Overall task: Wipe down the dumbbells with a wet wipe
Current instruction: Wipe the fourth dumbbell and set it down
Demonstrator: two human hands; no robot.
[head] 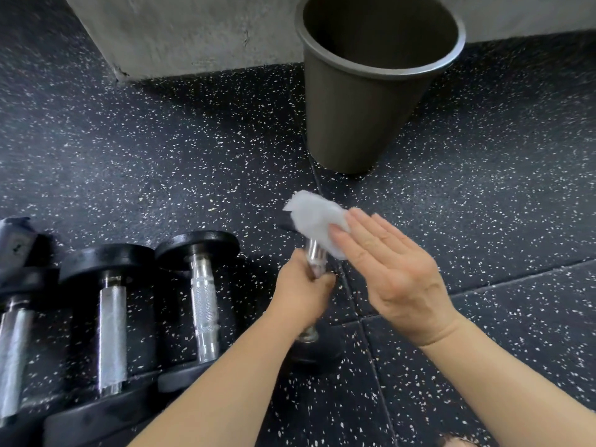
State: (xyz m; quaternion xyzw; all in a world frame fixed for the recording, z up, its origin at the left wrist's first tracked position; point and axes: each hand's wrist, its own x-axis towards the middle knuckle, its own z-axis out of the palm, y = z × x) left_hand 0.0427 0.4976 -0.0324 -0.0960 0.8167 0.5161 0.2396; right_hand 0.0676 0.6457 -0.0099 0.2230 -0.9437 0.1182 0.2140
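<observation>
My left hand [303, 293] grips the chrome handle of a black dumbbell [314, 256] held off the floor, its lower head near my wrist. My right hand [392, 272] presses a white wet wipe [314, 221] flat against the dumbbell's upper head, which the wipe mostly hides. The fingers of that hand are stretched out over the wipe.
Three more black dumbbells with chrome handles [203, 298] lie side by side on the speckled rubber floor at the left. A dark grey bin [361, 101] stands open just beyond my hands, by a concrete wall [180, 30]. A grey packet [14, 243] lies at far left.
</observation>
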